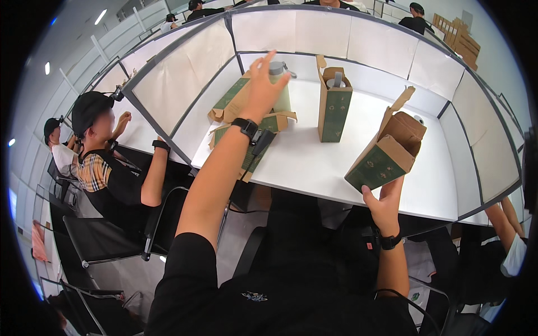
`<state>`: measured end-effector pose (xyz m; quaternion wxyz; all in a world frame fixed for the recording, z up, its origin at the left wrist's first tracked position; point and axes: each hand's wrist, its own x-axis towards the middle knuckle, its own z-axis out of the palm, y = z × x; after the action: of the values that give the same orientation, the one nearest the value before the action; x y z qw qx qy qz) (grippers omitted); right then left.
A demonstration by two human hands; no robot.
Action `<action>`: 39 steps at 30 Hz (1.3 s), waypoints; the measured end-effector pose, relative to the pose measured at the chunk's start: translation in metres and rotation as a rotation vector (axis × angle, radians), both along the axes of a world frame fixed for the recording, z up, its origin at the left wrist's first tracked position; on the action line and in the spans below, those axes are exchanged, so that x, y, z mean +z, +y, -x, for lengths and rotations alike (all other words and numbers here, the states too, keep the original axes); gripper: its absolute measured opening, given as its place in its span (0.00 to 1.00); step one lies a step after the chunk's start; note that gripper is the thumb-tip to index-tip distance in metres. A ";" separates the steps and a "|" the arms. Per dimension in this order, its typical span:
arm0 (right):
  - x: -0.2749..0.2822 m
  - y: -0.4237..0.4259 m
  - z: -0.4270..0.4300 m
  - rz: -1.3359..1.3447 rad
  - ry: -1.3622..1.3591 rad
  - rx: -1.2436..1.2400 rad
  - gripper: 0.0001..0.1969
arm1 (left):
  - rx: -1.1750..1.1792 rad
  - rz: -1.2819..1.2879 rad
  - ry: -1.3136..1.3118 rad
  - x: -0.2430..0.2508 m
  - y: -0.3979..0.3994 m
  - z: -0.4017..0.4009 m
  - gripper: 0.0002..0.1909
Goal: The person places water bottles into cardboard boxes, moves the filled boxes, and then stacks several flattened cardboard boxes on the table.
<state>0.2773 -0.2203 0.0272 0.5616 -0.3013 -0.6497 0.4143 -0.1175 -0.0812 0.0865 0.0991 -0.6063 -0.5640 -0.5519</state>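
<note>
My left hand (267, 90) reaches over the table with its fingers apart, in front of a pale green bottle (285, 98) with a grey lid (276, 67) and a strap. The hand hides part of the bottle; I see no grip on it. My right hand (384, 206) holds a green and brown cardboard box (380, 157) tilted near the table's front edge, its top flaps open and no contents visible. Mid-table, another green box (335, 111) stands upright and open. A bottle's grey strap and lid (336, 80) show inside it.
Flattened or opened green boxes (229, 103) lie at the table's left. Light panels with dark edges (321, 33) enclose the white table (294, 157). A small white round object (419, 119) shows behind the held box. A co-worker (113, 159) sits to the left.
</note>
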 end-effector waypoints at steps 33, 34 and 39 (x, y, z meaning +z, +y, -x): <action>0.001 -0.010 -0.011 -0.371 -0.439 -0.347 0.42 | -0.685 -0.821 -0.341 0.100 -0.229 -0.133 0.33; 0.003 -0.013 -0.010 -0.372 -0.438 -0.348 0.42 | -0.716 -0.761 -0.300 0.095 -0.235 -0.135 0.33; 0.007 -0.016 -0.011 -0.297 -0.343 -0.344 0.40 | -0.730 -0.589 -0.332 0.090 -0.234 -0.144 0.34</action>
<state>0.2884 -0.2364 0.0337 0.5435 -0.3873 -0.7281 0.1563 0.0269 -0.3155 0.1766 -0.0248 -0.6145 -0.1431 -0.7755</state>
